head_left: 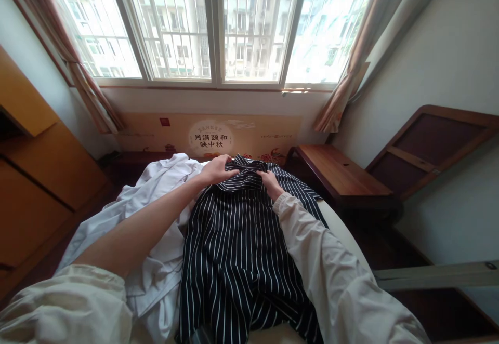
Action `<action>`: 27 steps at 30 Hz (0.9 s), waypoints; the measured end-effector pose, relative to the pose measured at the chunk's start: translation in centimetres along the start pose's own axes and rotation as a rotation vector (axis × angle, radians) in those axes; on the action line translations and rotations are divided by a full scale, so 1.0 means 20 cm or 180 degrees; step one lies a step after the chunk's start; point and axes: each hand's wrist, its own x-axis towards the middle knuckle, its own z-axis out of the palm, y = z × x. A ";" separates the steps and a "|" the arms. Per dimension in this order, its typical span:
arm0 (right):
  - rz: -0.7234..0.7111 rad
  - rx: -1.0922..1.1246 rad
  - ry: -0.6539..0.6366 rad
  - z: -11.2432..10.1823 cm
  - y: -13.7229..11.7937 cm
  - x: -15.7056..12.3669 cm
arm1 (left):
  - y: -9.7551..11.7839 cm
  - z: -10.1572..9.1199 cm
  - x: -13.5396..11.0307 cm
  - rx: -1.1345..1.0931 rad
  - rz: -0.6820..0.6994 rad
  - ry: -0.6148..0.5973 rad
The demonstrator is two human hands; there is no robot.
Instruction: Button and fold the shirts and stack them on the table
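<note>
A black shirt with white stripes [241, 235] lies spread over a pale rounded surface [345, 229], its collar end away from me. At the collar, my left hand [218, 169] rests on the cloth, thumb and fingers apart. Opposite it, my right hand [272, 184] has its thumb and fingers closed on the shirt near the collar. The fabric between my hands is folded and bunched. Crumpled white cloth [156, 266] lies under and beside my left forearm, along the left side of the shirt.
Beyond the surface, a printed cardboard panel [152, 133] stands under the window [216, 27]. A wooden bench [343, 170] is at the right, with a framed wooden panel [429, 149] against the wall. An orange-brown cabinet [42, 193] stands at the left.
</note>
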 end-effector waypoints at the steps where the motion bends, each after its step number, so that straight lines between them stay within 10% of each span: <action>1: 0.0034 -0.0035 0.0071 -0.04 0.00 0.02 | -0.04 -0.01 -0.05 0.0305 0.0039 -0.0025; 10: 0.0138 -0.0898 0.0375 -0.36 0.04 0.06 | -0.15 0.14 -0.31 0.1467 -0.0196 -0.0608; 21: -0.0152 -0.1387 0.0523 -0.39 0.02 0.06 | -0.04 0.12 -0.38 0.1510 0.0008 -0.0308; 27: -0.0122 -0.1499 0.0513 -0.39 0.02 0.05 | 0.02 0.13 -0.50 0.1186 0.0596 -0.0859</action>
